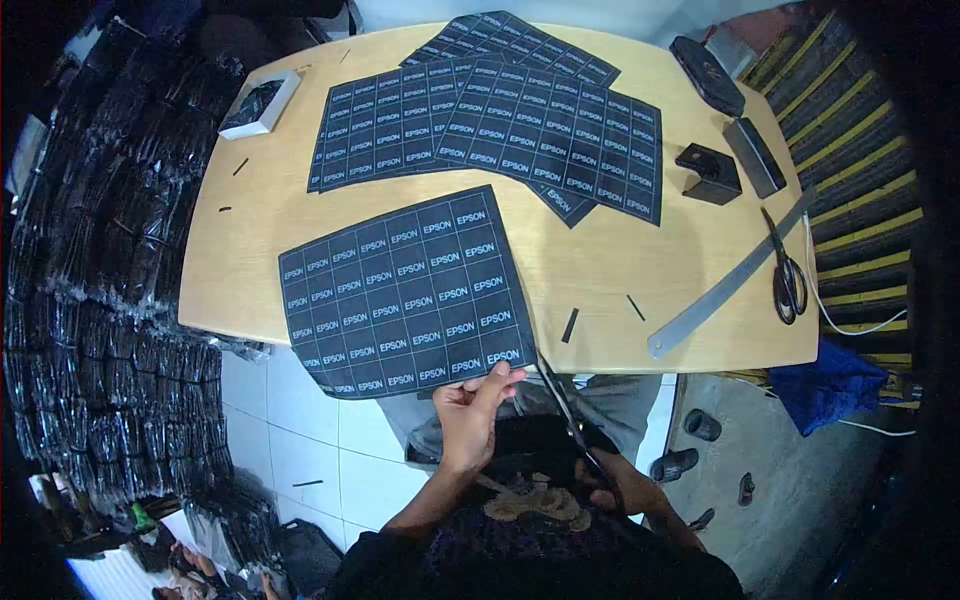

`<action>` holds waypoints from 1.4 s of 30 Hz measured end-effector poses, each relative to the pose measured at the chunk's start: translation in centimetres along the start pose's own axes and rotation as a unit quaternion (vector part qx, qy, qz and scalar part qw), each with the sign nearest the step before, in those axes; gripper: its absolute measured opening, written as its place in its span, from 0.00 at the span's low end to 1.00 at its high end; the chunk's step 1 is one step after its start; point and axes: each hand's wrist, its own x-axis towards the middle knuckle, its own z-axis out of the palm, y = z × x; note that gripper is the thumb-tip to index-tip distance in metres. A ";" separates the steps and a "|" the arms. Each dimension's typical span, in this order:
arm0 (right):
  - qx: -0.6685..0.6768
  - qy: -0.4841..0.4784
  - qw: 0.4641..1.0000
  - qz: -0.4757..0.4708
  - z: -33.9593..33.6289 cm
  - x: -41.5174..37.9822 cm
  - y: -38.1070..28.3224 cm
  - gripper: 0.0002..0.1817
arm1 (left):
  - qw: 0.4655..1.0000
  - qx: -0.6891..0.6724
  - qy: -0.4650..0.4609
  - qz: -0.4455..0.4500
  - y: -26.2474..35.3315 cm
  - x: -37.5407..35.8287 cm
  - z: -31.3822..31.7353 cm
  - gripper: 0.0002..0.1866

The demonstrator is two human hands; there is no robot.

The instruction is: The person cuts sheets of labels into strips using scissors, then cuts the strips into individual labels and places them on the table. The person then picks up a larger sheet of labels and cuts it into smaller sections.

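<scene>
Near the dark shirt (430, 560), the right grip (603, 485) encloses scissors (577, 432) at the corner of the sheet (405, 300), which overhangs the tabletop (610, 265); the left grip (468, 420) pinches its edge; slivers (569, 325) look trimmed, other sheets (560, 130) apparently remain.

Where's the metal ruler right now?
In the head view, the metal ruler lies slanted on the table's right side, just left of the unused black scissors.
</scene>
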 end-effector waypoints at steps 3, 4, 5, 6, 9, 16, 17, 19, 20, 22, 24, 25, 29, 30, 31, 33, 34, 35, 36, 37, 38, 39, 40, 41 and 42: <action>0.018 0.030 0.998 -0.057 0.4 1.0 0.0 0.30 | 0.999 -0.019 -0.001 -0.027 0.2 -0.3 0.6 0.04; 0.008 0.025 0.998 -0.055 0.3 1.4 -0.4 0.31 | 0.999 -0.028 -0.007 -0.037 0.4 -0.5 1.0 0.05; -0.002 0.019 0.998 -0.053 0.3 1.9 -0.9 0.32 | 0.998 -0.037 -0.013 -0.046 0.5 -0.5 1.3 0.06; -0.001 0.021 0.998 -0.052 0.4 2.1 -1.4 0.32 | 0.997 -0.048 -0.026 -0.055 0.4 -0.6 1.3 0.08; 0.069 0.014 0.997 -0.022 0.9 2.5 -2.3 0.32 | 0.997 -0.017 -0.031 -0.073 0.4 -0.7 1.8 0.09; 0.078 0.049 0.995 -0.044 1.4 2.7 -1.5 0.33 | 0.997 0.016 -0.035 -0.066 0.3 -0.7 2.2 0.10; 0.073 0.049 0.995 -0.054 1.4 2.7 -1.4 0.33 | 0.997 0.016 -0.035 -0.068 0.2 -0.6 2.4 0.10; 0.081 0.046 0.994 -0.052 1.5 2.8 -0.9 0.33 | 0.997 0.030 -0.014 -0.067 -0.1 -0.4 2.6 0.09; 0.087 0.043 0.994 -0.051 1.5 2.8 -0.8 0.33 | 0.997 0.030 -0.014 -0.068 -0.2 -0.4 2.5 0.09; 0.088 0.042 0.994 -0.057 1.4 2.9 -1.1 0.32 | 0.997 0.043 -0.014 -0.054 -0.4 -0.4 2.5 0.08; 0.089 0.040 0.993 -0.061 1.4 3.0 -1.4 0.32 | 0.998 0.045 -0.017 -0.041 -0.5 -0.3 2.5 0.07; 0.088 0.038 0.994 -0.054 1.3 3.1 -1.6 0.32 | 0.998 0.046 -0.020 -0.028 -0.5 -0.3 2.5 0.06; 0.087 0.046 0.995 -0.030 1.3 2.8 -2.4 0.31 | 0.998 0.046 -0.030 -0.009 -0.8 -0.3 2.3 0.06; 0.087 0.047 0.995 -0.030 1.4 2.8 -2.3 0.31 | 0.999 0.047 -0.028 -0.003 -0.8 -0.3 2.4 0.06; 0.083 0.058 0.994 -0.038 1.5 2.8 -2.1 0.29 | 0.999 0.047 -0.026 0.003 -0.8 -0.3 2.4 0.07; 0.079 0.069 0.993 -0.046 1.7 2.8 -2.0 0.28 | 0.998 0.051 -0.020 -0.003 -0.7 -0.3 2.5 0.07; 0.085 0.076 0.993 -0.039 1.9 2.7 -2.0 0.25 | 0.998 0.055 -0.015 -0.007 -0.6 -0.3 2.6 0.07; 0.091 0.083 0.992 -0.032 1.9 2.6 -2.1 0.23 | 0.998 0.056 -0.015 -0.007 -0.6 -0.3 2.7 0.07; 0.092 0.084 0.992 -0.031 2.0 2.6 -2.2 0.23 | 0.998 0.057 -0.013 -0.005 -0.5 -0.4 2.8 0.07; 0.086 0.086 0.992 -0.031 2.0 2.6 -2.3 0.21 | 0.998 0.058 -0.012 -0.002 -0.5 -0.4 2.8 0.07; 0.079 0.088 0.992 -0.031 2.1 2.6 -2.4 0.19 | 0.998 0.058 -0.012 -0.003 -0.4 -0.4 2.9 0.07; 0.080 0.089 0.992 -0.030 2.1 2.6 -2.4 0.19 | 0.998 0.057 -0.016 -0.001 -0.4 -0.4 2.9 0.07; 0.080 0.096 0.992 -0.033 2.2 2.6 -2.4 0.18 | 0.998 0.056 -0.020 0.001 -0.4 -0.4 2.9 0.07; 0.080 0.103 0.991 -0.036 2.2 2.6 -2.5 0.16 | 0.998 0.056 -0.020 0.001 -0.5 -0.4 2.9 0.07; 0.080 0.103 0.991 -0.036 2.3 2.6 -2.5 0.16 | 0.998 0.063 -0.018 0.002 -0.6 -0.4 2.9 0.07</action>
